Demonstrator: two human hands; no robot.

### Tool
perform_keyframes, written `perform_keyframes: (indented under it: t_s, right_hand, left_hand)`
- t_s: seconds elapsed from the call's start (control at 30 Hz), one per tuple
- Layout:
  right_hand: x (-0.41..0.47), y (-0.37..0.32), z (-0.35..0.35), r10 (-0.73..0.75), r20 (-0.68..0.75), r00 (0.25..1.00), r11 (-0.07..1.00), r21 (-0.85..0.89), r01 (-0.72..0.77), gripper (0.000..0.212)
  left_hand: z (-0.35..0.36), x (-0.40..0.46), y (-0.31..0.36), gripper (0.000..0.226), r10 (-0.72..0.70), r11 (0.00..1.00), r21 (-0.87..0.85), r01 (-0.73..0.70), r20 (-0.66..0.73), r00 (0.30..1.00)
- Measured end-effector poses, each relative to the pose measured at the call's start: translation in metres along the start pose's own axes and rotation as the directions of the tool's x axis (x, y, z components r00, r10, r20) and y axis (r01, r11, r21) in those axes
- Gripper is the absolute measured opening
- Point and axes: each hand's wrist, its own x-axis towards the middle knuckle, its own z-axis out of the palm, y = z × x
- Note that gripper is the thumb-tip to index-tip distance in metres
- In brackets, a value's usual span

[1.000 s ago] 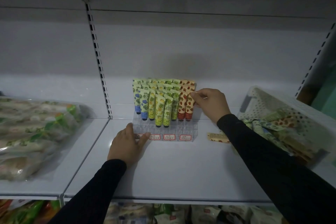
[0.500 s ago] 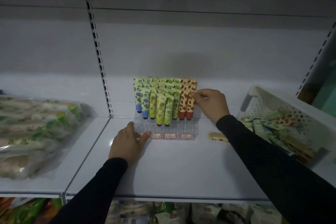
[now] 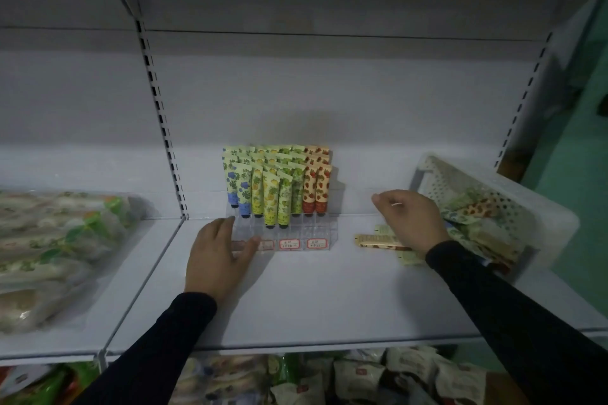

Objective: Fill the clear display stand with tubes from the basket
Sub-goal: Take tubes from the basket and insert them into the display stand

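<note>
On the neighbouring shelf at far left lay bagged goods [image 3: 56, 240] under clear film. The left hand [image 3: 215, 256] rested on the shelf [image 3: 312, 299] near its middle, fingers spread and fairly straight against the stand's [image 3: 279, 233] front-left corner, pressing to steady it and gripping nothing. The stand sat toward the shelf's back edge, its upper tiers packed with upright tubes [image 3: 278, 187], caps down; the front row looked empty, though clear plastic in dim light made that hard to judge. Right of the stand, a few loose tubes [image 3: 378, 239] lay flat on the shelf, partly hidden by the right hand [image 3: 411, 220], which hovered over them with fingers loosely curled and nothing visibly in them. At the shelf's right end the basket [image 3: 493, 194], tipped on its side, spilled more tubes.

The tubes would probably be light, soft-walled and a little slick, so a hard squeeze would dent them. The flat crimped end offered the stiffest hold for a thumb-and-finger pinch, leaving the cap free to drop into a slot. The light stand could slide, so bracing it made sense.
</note>
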Motion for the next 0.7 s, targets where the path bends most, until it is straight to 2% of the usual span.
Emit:
perform_keyframes:
  t_s: [0.1, 0.27, 0.47, 0.57, 0.7]
  right_hand:
    - [-0.005, 0.022, -0.01, -0.016, 0.021, 1.0, 0.994, -0.104, 0.018, 0.031]
    - [-0.008, 0.051, -0.021, 0.033, -0.027, 0.999, 0.947, -0.319, -0.04, 0.042]
    - [-0.017, 0.078, -0.017, 0.191, 0.021, 0.981, 0.721, -0.682, -0.126, 0.061]
    - [-0.02, 0.083, -0.013, 0.276, 0.093, 0.957, 0.683, -0.719, -0.127, 0.07]
    - [-0.021, 0.081, -0.008, 0.31, 0.165, 0.936, 0.742, -0.658, -0.13, 0.072]
  left_hand:
    - [-0.004, 0.0, 0.024, 0.057, 0.083, 0.995, -0.047, -0.085, -0.055, 0.995]
    - [0.004, -0.002, 0.082, 0.054, 0.302, 0.947, -0.15, -0.285, 0.107, 0.947]
    - [0.041, -0.003, 0.15, 0.06, 0.452, 0.89, -0.225, -0.396, 0.327, 0.83]
    - [0.061, 0.001, 0.171, 0.067, 0.447, 0.895, -0.215, -0.392, 0.436, 0.781]
    - [0.085, 0.007, 0.188, 0.076, 0.419, 0.905, -0.165, -0.393, 0.513, 0.749]
